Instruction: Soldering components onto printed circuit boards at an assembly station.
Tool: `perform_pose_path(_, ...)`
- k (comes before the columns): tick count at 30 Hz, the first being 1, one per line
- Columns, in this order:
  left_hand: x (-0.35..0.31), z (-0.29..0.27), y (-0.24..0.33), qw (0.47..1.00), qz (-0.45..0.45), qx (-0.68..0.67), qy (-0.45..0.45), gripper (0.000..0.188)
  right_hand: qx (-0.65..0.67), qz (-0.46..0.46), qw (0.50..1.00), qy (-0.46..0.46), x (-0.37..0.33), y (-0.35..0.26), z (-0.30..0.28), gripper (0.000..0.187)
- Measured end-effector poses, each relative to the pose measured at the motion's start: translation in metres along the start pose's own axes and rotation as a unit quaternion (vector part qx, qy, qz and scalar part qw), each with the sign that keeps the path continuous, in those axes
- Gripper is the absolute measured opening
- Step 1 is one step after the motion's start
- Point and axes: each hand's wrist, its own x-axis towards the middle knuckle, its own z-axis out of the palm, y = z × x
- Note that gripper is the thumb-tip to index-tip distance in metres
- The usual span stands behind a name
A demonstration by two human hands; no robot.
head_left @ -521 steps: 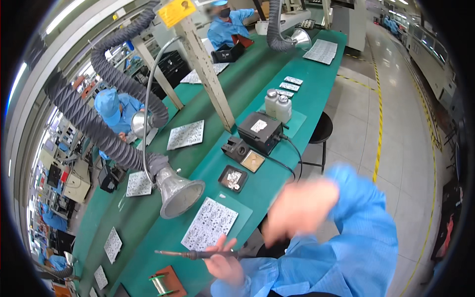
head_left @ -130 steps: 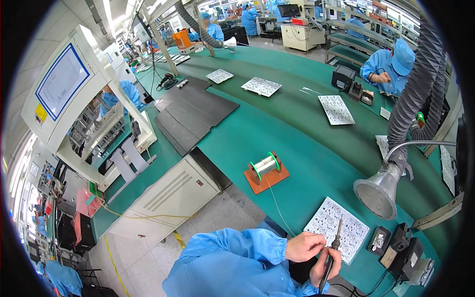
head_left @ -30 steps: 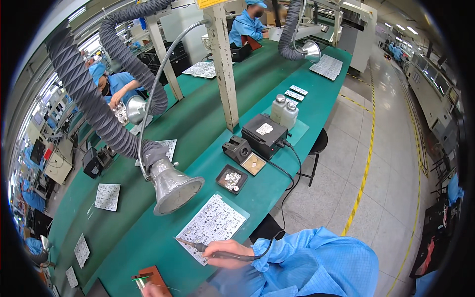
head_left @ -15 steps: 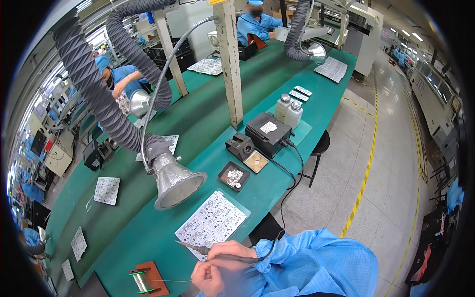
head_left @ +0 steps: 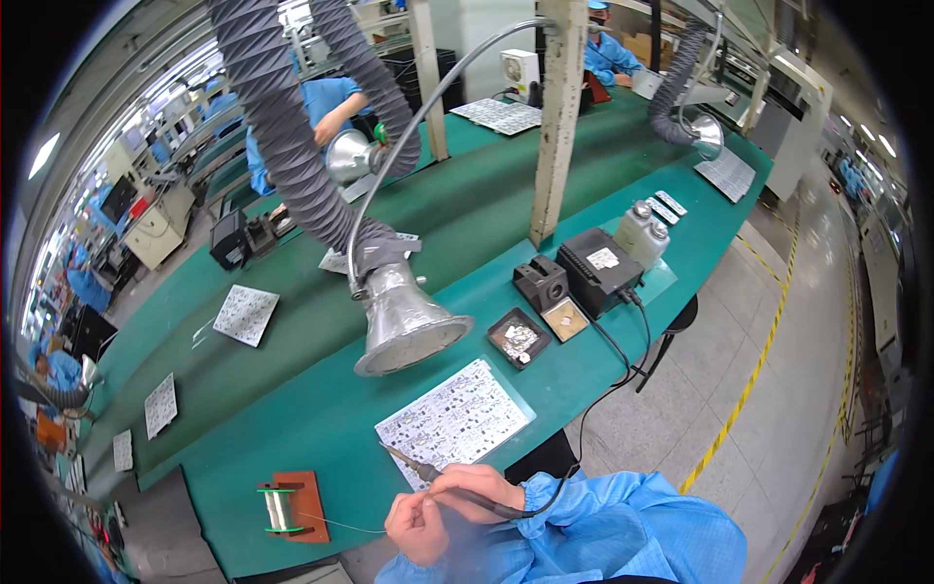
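My right hand (head_left: 479,490) is closed around the handle of a soldering iron (head_left: 424,471). The iron's tip points up and left, over the near left edge of a white panel of circuit boards (head_left: 457,417) on the green bench. Whether the tip touches the panel, I cannot tell. Beside and just below it, my left hand (head_left: 416,531) pinches a thin solder wire (head_left: 352,528), its fingers close against the right hand. The wire runs left to a solder spool (head_left: 279,510) with green flanges on a reddish-brown stand (head_left: 309,506).
A silver fume hood (head_left: 413,326) hangs beyond the panel. Behind it are a black scrap tray (head_left: 519,338), an iron holder with sponge (head_left: 564,319), a soldering station (head_left: 598,270) and two dispenser bottles (head_left: 642,236). More panels (head_left: 246,314) lie on the dark green belt. Co-workers sit across the bench.
The whole view has swung, so the bench things appear farther right. My hands stay close together, with the iron and solder wire still held near the panel's edge.
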Motion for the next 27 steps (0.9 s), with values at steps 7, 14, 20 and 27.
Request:
perform_pose_path(7, 0.01, 0.0, -0.007, 0.999, 0.02, 0.005, -0.025, 0.006, 0.013, 0.007, 1.0, -0.003, 0.008, 0.009, 0.0, 0.02)
perform_pose_path(14, 0.007, -0.018, 0.012, 0.997, 0.029, 0.072, -0.017, 0.005, 0.002, 0.017, 1.0, 0.004, 0.007, 0.022, 0.015, 0.02)
perform_pose_path(20, 0.008, -0.018, 0.009, 0.997, 0.037, 0.004, -0.072, 0.006, -0.023, 0.025, 0.999, 0.035, 0.003, 0.016, 0.012, 0.02)
perform_pose_path(27, 0.008, -0.013, 0.004, 0.998, 0.049, 0.002, -0.037, 0.009, 0.045, 0.076, 0.996, 0.003, -0.009, 0.037, 0.007, 0.027)
